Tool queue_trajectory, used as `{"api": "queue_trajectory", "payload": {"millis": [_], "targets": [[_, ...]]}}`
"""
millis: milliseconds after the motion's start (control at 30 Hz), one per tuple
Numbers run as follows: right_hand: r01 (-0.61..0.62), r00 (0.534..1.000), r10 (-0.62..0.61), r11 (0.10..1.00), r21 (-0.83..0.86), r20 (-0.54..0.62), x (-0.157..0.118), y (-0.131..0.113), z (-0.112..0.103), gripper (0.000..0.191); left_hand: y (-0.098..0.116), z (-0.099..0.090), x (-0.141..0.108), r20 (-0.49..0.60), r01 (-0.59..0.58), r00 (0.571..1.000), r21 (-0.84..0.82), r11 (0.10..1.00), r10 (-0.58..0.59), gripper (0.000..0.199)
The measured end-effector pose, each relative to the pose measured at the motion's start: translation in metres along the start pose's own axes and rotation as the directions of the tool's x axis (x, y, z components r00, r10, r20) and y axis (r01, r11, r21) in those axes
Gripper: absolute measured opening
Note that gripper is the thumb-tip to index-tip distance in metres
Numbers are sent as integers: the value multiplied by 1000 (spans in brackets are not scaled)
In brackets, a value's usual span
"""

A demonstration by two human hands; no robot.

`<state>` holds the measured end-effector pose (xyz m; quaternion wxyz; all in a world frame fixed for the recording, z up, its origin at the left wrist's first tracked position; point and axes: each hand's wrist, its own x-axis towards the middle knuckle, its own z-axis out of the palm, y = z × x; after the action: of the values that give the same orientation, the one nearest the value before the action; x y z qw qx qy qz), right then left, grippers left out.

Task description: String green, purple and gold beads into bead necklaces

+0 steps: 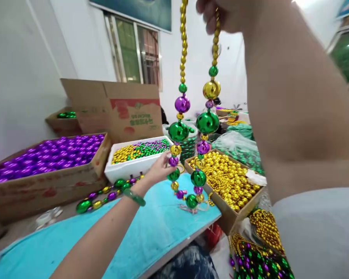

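Note:
A long bead necklace [208, 123] in gold, green and purple hangs in a loop in front of me, its big beads low down. My right hand [221, 17], raised at the top of the view, is closed on the thin gold strand. Lower on the left side of the loop, my left hand [160, 169] has its fingers closed around the beads; a green bangle [134, 197] circles that wrist. The bottom of the loop hangs just above a blue-covered table [110, 236]. Above the frame, the top of the necklace is cut off.
Purple beads fill a carton [46, 190] at left, beside a white foam box [125, 168] of small mixed beads. Another bead strand [97, 203] lies on the table. A carton of gold beads [227, 180] stands right; finished-looking necklaces [256, 259] hang below it.

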<state>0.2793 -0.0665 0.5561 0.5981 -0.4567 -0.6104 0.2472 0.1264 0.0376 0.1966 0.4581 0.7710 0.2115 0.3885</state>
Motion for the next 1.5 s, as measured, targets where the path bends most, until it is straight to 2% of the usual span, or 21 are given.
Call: {"api": "queue_trajectory", "payload": {"millis": [33,100,133,167,267,367,433,533,600,733,833,967,1033,1133,1200,1333,1433,1500], "targets": [[74,994,-87,978,-196,-59,-9,-11,-6,46,-4,15,-1,108,38,994,-79,996,-29,46],[149,965,-244,813,-563,-97,-25,-19,-14,25,-15,47,-6,214,110,975,-233,966,-59,38],[148,956,-277,740,-656,-98,-31,-19,-18,23,-23,63,-11,247,147,967,-311,939,-70,38],[138,952,-286,720,-680,-109,-37,-17,-21,26,-32,79,-17,290,187,954,-394,900,-71,40],[107,929,-301,777,-620,-216,-44,-12,-34,31,-64,127,-41,430,298,903,-635,713,5,67],[91,906,-287,849,-521,-311,-46,-13,-49,30,-93,169,-70,590,493,807,-691,529,18,67],[78,902,-248,897,-434,-352,-47,-15,-57,27,-104,189,-88,634,562,772,-710,424,38,61],[86,909,-211,939,-334,-359,-52,-16,-63,25,-111,203,-107,651,597,757,-723,349,53,66],[93,913,-202,949,-301,-355,-55,-15,-63,23,-114,204,-112,646,605,762,-734,309,43,69],[83,916,-152,977,-194,-372,-51,-8,-58,24,-123,188,-112,585,594,802,-762,259,-120,52],[69,922,-93,995,-77,-376,-43,-2,-57,31,-129,173,-111,510,564,825,-771,294,-245,41],[102,946,-87,994,35,-311,-33,6,-56,30,-144,162,-118,424,560,822,-722,406,-381,43],[91,958,-80,996,27,-276,-31,7,-52,26,-152,161,-125,386,573,807,-695,434,-448,44],[23,972,-41,997,-78,-231,-31,8,-41,28,-161,161,-130,376,582,791,-705,404,-483,38],[-5,978,-20,993,-117,-207,-32,9,-33,29,-161,162,-130,384,577,792,-724,377,-474,34],[-18,974,-1,996,-82,-227,-30,12,-25,29,-152,161,-126,379,572,789,-740,353,-485,34],[-14,967,-19,991,-130,-255,-24,14,-35,33,-149,144,-129,362,556,790,-764,328,-494,28],[-64,958,10,982,-178,-285,-22,19,-51,33,-150,118,-135,306,508,794,-808,298,-525,20]]}}
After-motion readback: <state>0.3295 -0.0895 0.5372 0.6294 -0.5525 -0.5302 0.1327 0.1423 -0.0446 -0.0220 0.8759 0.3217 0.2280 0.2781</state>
